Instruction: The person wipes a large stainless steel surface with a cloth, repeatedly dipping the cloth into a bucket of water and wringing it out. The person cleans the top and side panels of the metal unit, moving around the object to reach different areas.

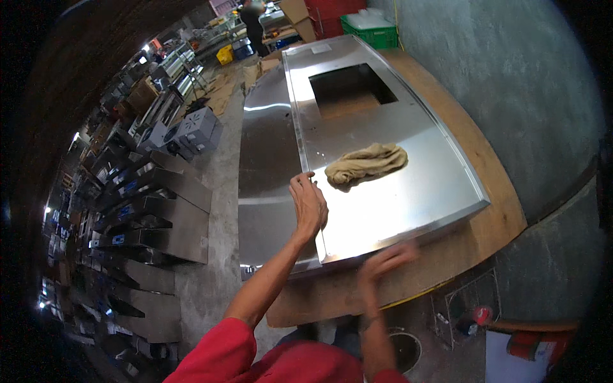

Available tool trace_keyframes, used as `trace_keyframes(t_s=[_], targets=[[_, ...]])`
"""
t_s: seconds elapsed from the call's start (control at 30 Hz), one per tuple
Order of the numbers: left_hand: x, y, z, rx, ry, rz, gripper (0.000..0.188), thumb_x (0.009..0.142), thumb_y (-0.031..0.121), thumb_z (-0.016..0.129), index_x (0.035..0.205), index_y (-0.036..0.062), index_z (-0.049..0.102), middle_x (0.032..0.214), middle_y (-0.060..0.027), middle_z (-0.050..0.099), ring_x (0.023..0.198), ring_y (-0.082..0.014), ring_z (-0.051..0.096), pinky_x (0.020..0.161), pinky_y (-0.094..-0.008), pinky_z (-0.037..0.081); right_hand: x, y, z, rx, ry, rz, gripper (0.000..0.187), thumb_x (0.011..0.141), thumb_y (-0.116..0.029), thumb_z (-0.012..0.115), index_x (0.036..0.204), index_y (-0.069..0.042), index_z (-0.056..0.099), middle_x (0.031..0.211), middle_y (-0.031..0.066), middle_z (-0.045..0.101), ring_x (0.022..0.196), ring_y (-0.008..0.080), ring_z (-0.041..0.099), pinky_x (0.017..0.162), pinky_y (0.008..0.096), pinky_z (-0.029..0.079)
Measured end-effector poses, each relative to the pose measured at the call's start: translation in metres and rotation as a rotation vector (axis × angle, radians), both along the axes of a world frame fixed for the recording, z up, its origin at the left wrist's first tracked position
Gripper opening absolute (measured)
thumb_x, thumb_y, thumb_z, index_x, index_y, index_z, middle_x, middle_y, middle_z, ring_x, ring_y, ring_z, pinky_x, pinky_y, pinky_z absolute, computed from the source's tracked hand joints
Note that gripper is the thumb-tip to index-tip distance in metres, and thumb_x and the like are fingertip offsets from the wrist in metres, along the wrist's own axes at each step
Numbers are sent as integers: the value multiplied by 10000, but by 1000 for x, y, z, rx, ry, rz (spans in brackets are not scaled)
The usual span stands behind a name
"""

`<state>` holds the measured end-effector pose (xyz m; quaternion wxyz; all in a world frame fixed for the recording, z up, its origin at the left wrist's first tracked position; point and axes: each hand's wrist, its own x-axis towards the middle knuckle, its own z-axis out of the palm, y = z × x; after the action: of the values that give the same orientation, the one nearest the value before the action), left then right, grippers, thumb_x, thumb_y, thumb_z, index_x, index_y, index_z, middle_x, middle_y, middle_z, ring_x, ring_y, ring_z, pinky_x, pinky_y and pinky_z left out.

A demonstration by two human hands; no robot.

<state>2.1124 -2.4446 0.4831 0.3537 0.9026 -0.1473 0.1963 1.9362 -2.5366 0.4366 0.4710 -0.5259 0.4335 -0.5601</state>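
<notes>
- Resting your left hand [309, 205] at the steel panel's [408, 210] left edge, toward the near-left corner; fingers loosely bent, but whether they pinch the rim you cannot tell from this view.
- Your right hand [387, 258] is blurred, at the panel's near edge, over the bench's [501, 201] near strip; how far open, or what it holds, cannot be told.
- Panel: lies flat over the bench, bare wood showing along the bench's right and near edges.
- Rag [366, 164]: bunched on the panel, between the cutout [351, 92] and near edge.
- Second sheet [268, 172]: along the panel's left edge.
- Green crate [373, 36]: near the bench's far-right corner.
</notes>
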Motion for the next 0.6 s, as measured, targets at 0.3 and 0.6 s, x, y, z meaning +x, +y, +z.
trace_keyframes(t_s=[0.3, 0.6], targets=[[13, -15, 8, 83, -37, -17, 333, 961, 48, 504, 1289, -12, 520, 1251, -285, 509, 1193, -436, 478, 1048, -532, 365, 19, -16, 11, -16, 68, -153, 544, 1137, -339, 359, 1483, 81, 360, 1480, 309, 421, 1315, 401, 486, 1120, 513, 413], [19, 0, 15, 101, -6, -104, 332, 986, 96, 481, 1292, -25, 520, 1272, -303, 487, 1223, -439, 442, 1052, -538, 348, 41, -38, 4, -14, 176, -231, 573, 1130, -340, 359, 1524, 77, 343, 1442, 349, 458, 1305, 480, 495, 1133, 544, 388]])
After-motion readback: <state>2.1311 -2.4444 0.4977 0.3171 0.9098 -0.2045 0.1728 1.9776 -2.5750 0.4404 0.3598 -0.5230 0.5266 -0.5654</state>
